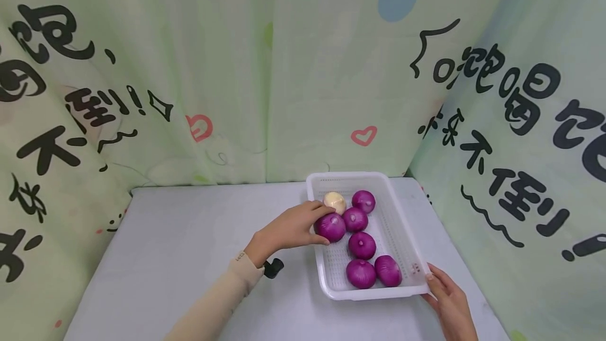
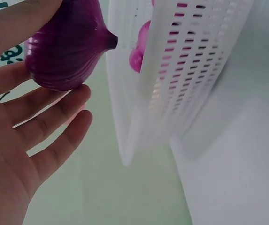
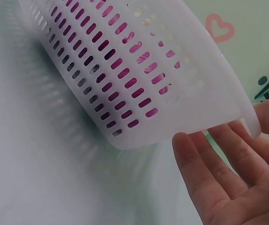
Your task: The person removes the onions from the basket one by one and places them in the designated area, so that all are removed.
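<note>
My left hand (image 1: 294, 225) holds a purple onion (image 1: 330, 227) between thumb and fingers, at the left rim of a white plastic basket (image 1: 402, 225). In the left wrist view, that onion (image 2: 71, 44) shows its pointed tip turned toward the basket wall (image 2: 172, 89). My right hand (image 1: 450, 299) grips the basket's near right corner; in the right wrist view, the thumb lies over the rim (image 3: 240, 101) and the fingers (image 3: 197, 159) are beneath it. Inside the basket lie several more purple onions (image 1: 362, 246) and one pale, cream-coloured round onion (image 1: 334, 202), partly hidden behind the held one.
A white table (image 1: 189, 257) bears the basket on its right side. Printed light-green curtains (image 1: 303, 93) hang behind the table and along both sides. A black device (image 1: 273, 268) is strapped at my left wrist.
</note>
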`<move>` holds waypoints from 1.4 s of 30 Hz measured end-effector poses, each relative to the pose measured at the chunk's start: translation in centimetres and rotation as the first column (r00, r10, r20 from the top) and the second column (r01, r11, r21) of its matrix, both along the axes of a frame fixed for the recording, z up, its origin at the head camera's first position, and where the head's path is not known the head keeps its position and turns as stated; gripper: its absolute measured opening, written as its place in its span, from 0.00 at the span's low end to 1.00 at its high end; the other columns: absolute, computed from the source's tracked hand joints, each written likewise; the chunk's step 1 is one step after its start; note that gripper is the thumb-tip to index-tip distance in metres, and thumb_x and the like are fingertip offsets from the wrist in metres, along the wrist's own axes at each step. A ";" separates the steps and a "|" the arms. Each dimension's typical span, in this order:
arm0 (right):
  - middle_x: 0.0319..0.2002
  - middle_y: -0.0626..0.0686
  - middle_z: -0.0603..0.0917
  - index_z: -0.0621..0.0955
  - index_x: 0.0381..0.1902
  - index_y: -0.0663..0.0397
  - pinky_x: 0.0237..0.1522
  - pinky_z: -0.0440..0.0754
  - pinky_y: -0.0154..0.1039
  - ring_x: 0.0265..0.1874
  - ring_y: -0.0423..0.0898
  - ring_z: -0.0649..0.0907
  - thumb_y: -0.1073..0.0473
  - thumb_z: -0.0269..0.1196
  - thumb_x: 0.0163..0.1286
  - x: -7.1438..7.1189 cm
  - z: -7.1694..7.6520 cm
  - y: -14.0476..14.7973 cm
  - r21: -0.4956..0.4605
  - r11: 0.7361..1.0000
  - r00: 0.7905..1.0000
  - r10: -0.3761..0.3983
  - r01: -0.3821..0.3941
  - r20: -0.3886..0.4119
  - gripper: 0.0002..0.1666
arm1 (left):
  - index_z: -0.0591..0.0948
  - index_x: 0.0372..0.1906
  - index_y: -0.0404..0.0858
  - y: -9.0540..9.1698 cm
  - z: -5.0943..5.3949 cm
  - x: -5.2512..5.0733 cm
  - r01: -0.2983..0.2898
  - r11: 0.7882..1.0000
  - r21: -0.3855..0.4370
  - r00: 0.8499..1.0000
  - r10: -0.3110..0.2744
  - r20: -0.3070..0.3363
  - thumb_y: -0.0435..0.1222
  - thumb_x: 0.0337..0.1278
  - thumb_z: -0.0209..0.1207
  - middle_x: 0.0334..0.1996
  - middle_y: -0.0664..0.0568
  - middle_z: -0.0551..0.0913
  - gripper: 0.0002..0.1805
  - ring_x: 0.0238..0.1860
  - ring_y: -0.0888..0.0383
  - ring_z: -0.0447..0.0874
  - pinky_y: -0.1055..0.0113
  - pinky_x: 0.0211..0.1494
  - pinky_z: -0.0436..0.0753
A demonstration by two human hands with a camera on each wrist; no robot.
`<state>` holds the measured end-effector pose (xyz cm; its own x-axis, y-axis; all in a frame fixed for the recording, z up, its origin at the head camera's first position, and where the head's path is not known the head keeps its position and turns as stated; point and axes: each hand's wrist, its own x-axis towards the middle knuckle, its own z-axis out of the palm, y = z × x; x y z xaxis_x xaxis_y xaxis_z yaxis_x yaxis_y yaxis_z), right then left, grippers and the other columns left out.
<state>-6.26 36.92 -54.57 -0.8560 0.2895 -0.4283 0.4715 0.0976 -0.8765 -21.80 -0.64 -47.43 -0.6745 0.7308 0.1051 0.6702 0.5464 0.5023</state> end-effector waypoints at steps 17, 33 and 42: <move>0.42 0.23 0.80 0.60 0.80 0.60 0.51 0.85 0.27 0.48 0.23 0.81 0.47 0.55 0.82 0.4 -0.3 0.0 -0.055 0.998 0.997 -0.012 0.007 -0.079 0.39 | 0.72 0.75 0.42 -4.2 -1.9 -3.4 -0.383 0.855 0.351 0.911 0.285 0.299 0.42 0.56 0.76 0.70 0.45 0.77 0.42 0.66 0.48 0.78 0.51 0.61 0.83; 0.43 0.27 0.83 0.82 0.54 0.36 0.49 0.86 0.28 0.47 0.25 0.82 0.52 0.56 0.82 0.7 -0.8 0.2 -0.165 0.986 0.981 -0.042 0.010 -0.189 0.09 | 0.73 0.75 0.42 -6.7 -5.9 -6.4 -0.679 0.673 0.295 0.657 0.378 0.652 0.29 0.53 0.74 0.71 0.39 0.73 0.42 0.70 0.38 0.72 0.41 0.68 0.78; 0.43 0.26 0.83 0.82 0.50 0.33 0.48 0.86 0.27 0.47 0.25 0.82 0.51 0.56 0.83 0.8 -1.0 0.2 -0.162 0.987 0.983 -0.034 0.004 -0.182 0.08 | 0.73 0.74 0.43 -7.6 -8.0 -7.0 -0.813 0.529 0.243 0.496 0.410 0.765 0.20 0.49 0.71 0.74 0.40 0.70 0.44 0.74 0.38 0.69 0.37 0.76 0.68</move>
